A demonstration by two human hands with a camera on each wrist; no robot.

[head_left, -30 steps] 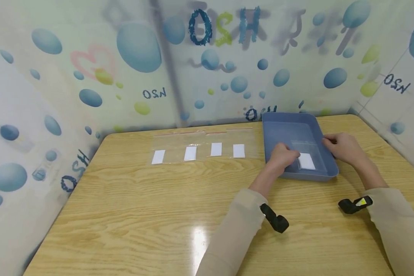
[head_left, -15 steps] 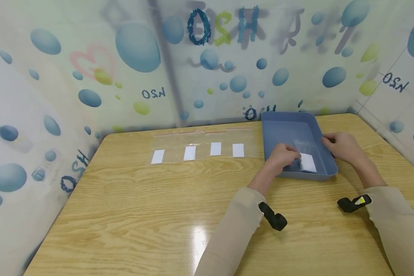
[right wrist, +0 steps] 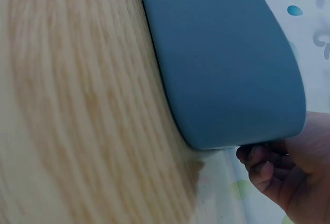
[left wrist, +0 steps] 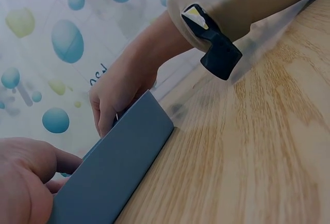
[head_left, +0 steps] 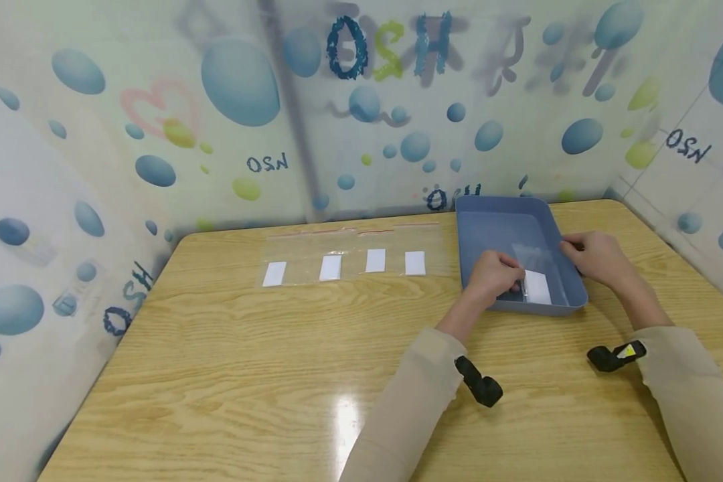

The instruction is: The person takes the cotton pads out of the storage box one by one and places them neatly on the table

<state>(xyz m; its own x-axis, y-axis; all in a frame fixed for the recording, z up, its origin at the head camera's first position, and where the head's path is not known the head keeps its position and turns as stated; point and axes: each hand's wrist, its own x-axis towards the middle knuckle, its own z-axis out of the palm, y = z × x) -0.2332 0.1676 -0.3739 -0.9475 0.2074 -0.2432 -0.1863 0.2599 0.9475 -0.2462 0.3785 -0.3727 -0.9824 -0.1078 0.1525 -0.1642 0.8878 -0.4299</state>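
Note:
A blue tray (head_left: 506, 224) sits at the back right of the wooden table. Inside it lies a small clear bag with a white label (head_left: 537, 286). My left hand (head_left: 514, 278) reaches into the tray and pinches the bag's left edge, which is raised a little. My right hand (head_left: 569, 249) grips the tray's right rim, fingers curled over it. The left wrist view shows the tray's outer wall (left wrist: 118, 167), the right hand (left wrist: 111, 116) on its far corner, and the left hand (left wrist: 31, 177) at the near end. In the right wrist view, curled fingers (right wrist: 268, 170) sit behind the tray (right wrist: 221, 64).
Several clear zip bags with white labels (head_left: 330, 268) lie in a row at the back of the table (head_left: 247, 375), left of the tray. Bubble-patterned sheets wall the table at the back and both sides. Black wrist cameras sit on both sleeves.
The left hand has lifted the bag's left edge inside the tray, so the white label looks narrower. The right hand has stayed on the rim.

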